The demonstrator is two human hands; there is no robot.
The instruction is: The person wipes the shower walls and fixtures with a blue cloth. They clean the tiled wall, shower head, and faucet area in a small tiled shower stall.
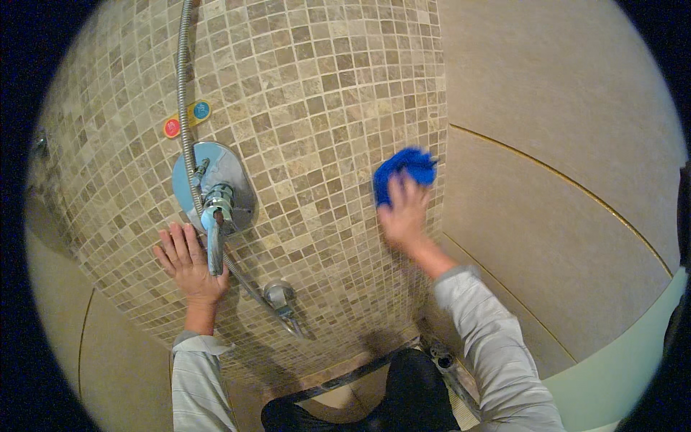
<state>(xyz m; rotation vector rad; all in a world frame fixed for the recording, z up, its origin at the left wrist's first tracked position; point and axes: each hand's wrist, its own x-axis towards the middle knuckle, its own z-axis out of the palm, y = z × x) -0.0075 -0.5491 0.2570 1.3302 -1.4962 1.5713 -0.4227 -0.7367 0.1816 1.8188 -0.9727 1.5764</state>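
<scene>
My right hand presses a bunched blue cloth against the mosaic-tiled wall, close to the corner on the right. Its fingers lie over the cloth and are slightly blurred. My left hand rests flat on the tiles with its fingers stretched out and nothing in it. Just above and beside it is the chrome shower mixer, a round plate with a lever handle. The lever's lower end comes down in front of the left hand's edge.
A metal shower hose runs down past the mixer to a small wall fitting. Red and blue round markers sit above the plate. Large beige panels with gold strips form the right wall. My dark-clad legs are at the bottom.
</scene>
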